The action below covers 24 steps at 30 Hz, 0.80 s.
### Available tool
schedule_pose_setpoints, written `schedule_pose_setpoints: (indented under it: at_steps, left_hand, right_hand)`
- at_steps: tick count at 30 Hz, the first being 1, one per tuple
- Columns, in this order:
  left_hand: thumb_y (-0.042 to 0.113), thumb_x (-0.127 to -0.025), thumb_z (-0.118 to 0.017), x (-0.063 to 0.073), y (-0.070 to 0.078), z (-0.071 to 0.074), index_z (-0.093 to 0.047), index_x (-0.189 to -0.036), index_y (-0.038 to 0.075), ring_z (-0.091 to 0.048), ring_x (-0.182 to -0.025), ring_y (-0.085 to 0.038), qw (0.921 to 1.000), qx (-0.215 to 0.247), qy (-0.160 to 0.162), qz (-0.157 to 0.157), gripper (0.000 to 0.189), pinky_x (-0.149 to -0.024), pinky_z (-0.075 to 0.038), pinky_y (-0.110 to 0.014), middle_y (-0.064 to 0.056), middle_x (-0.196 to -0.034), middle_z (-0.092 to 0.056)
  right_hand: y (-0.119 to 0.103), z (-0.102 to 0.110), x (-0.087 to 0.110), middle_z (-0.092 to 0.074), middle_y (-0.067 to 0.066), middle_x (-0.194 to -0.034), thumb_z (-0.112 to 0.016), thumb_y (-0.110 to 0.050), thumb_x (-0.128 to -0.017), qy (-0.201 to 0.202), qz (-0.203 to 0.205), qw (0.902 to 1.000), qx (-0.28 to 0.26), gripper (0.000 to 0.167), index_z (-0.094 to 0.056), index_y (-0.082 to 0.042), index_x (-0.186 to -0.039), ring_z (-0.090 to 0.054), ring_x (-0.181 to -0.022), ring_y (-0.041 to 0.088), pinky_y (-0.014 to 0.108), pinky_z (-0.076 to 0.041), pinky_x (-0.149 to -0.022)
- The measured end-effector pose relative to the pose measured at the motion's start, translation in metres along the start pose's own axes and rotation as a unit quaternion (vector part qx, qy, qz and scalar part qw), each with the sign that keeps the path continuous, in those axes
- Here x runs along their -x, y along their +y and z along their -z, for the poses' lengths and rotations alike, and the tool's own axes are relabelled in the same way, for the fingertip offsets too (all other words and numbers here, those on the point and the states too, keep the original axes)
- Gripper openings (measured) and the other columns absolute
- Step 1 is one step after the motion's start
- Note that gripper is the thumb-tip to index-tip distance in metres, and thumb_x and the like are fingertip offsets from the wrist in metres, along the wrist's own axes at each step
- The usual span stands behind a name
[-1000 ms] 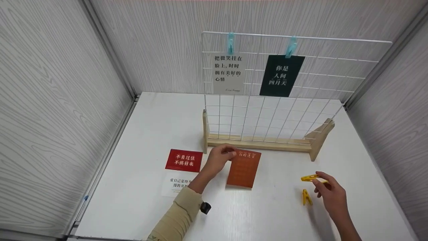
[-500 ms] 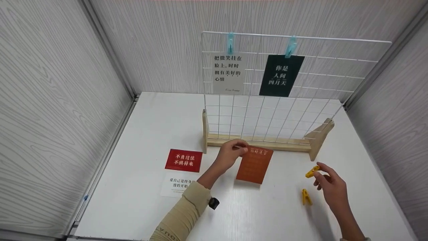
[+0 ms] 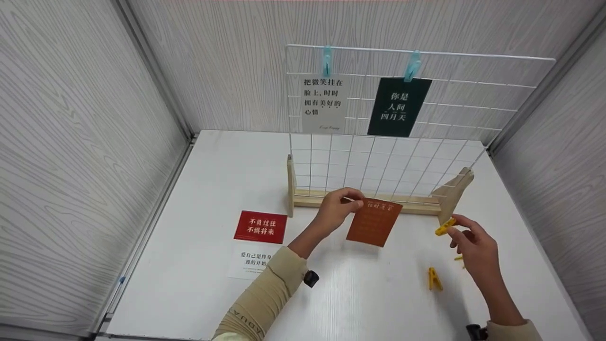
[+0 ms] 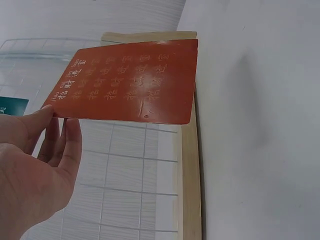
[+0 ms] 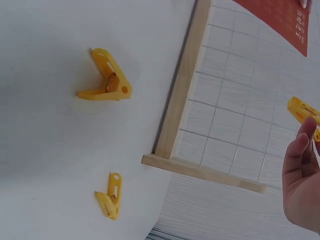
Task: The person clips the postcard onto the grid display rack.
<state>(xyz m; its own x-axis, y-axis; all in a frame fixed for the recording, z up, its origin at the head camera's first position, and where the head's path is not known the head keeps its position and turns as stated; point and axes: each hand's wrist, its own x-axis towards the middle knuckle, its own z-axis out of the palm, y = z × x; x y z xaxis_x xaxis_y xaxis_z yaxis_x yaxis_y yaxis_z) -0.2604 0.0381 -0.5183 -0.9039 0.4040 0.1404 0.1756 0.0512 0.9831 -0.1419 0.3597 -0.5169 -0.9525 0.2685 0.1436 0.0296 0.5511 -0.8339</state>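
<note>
In the head view my left hand (image 3: 335, 210) pinches an orange-red card (image 3: 374, 222) by its upper left corner, above the table in front of the wire grid rack (image 3: 360, 166). The left wrist view shows the card (image 4: 130, 82) between thumb and fingers. My right hand (image 3: 478, 246) holds a yellow clip (image 3: 445, 226) between thumb and fingers, near the rack's right wooden foot. Two more yellow clips lie on the table below it, one clip (image 5: 107, 77) nearer and another clip (image 5: 111, 196) farther right. The second is mostly hidden by my hand in the head view.
On the grid hang a white card (image 3: 324, 106) and a dark green card (image 3: 399, 108), each under a light blue clip (image 3: 412, 66). A red card (image 3: 261, 227) and a white card (image 3: 246, 260) lie at left on the white table (image 3: 189, 199). Panels enclose the sides.
My left hand has carried the orange-red card rightward and up toward the rack. My right hand has raised the yellow clip slightly and turned it, uncovering part of another clip on the table.
</note>
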Motion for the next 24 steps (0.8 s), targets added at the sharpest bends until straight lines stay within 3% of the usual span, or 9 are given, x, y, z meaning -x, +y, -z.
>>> schedule_pose_setpoints:
  at_steps: [7,13,17,20,24]
  left_hand:
    - [0.014,-0.098,-0.067,-0.010,0.015,-0.005,-0.072,-0.108,0.017,-0.064,-0.093,-0.016,0.9999,-0.002,0.006,-0.008,0.012,-0.084,-0.058,-0.040,0.001,-0.106,-0.068]
    - [0.013,-0.098,-0.066,-0.020,0.026,-0.008,-0.071,-0.108,0.017,-0.066,-0.092,-0.013,0.9991,-0.024,0.020,-0.030,0.012,-0.084,-0.058,-0.032,0.002,-0.105,-0.067]
    - [0.013,-0.098,-0.066,-0.026,0.036,-0.011,-0.071,-0.110,0.015,-0.065,-0.090,-0.011,0.9980,-0.034,0.027,-0.045,0.012,-0.085,-0.058,-0.030,0.002,-0.105,-0.066]
    - [0.014,-0.098,-0.066,-0.032,0.043,-0.014,-0.071,-0.109,0.015,-0.065,-0.089,-0.010,0.9975,-0.040,0.031,-0.048,0.012,-0.083,-0.057,-0.029,0.002,-0.103,-0.066]
    - [0.014,-0.098,-0.066,-0.039,0.051,-0.020,-0.071,-0.109,0.015,-0.064,-0.089,-0.010,0.9974,-0.044,0.032,-0.049,0.012,-0.080,-0.057,-0.027,0.003,-0.102,-0.067]
  right_hand:
    - [-0.023,0.006,-0.014,-0.060,-0.003,-0.110,-0.062,-0.034,-0.100,0.014,0.044,0.9986,0.027,0.044,-0.059,-0.013,-0.138,-0.057,-0.074,0.016,0.017,-0.047,-0.059]
    - [-0.039,0.010,-0.024,-0.060,-0.001,-0.108,-0.063,-0.032,-0.100,0.018,0.070,0.9967,0.038,0.041,-0.060,-0.011,-0.135,-0.057,-0.074,0.012,0.017,-0.046,-0.059]
    - [-0.048,0.011,-0.032,-0.058,-0.008,-0.105,-0.067,-0.025,-0.098,0.030,0.116,0.9921,0.037,0.035,-0.064,-0.012,-0.131,-0.054,-0.070,0.010,0.018,-0.041,-0.054]
    - [-0.055,0.011,-0.036,-0.058,-0.011,-0.102,-0.068,-0.022,-0.097,0.033,0.146,0.9883,0.028,0.032,-0.066,-0.014,-0.129,-0.052,-0.067,0.010,0.019,-0.039,-0.051]
    - [-0.064,0.011,-0.040,-0.057,-0.010,-0.101,-0.068,-0.021,-0.097,0.032,0.157,0.9869,0.022,0.035,-0.066,-0.016,-0.132,-0.050,-0.066,0.010,0.019,-0.039,-0.052]
